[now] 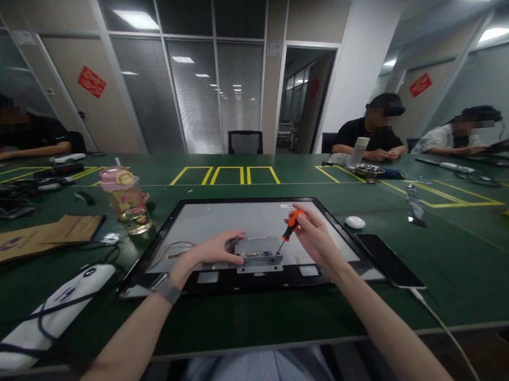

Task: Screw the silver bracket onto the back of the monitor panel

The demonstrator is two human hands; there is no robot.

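A flat display panel [221, 216] with a black frame lies on the green table in front of me. On its near part sits a metal bracket [259, 268] with video ports along its edge. My left hand [217, 248] grips the left end of this bracket between thumb and fingers. In my right hand [313, 233] is an orange and black screwdriver [290, 227], tilted down to the left. Its tip meets the right end of the bracket, near the ports; any screw there is too small to make out. Thin wires [171, 250] lie on the panel left of my left hand.
Left of the panel stand a pink-lidded bottle [127, 200], a paper bag [42, 238] and a white device [57, 314] with dark cables. To the right lie a white mouse [354, 222] and a phone [390, 259] on a cable. Several people sit across the table [265, 324].
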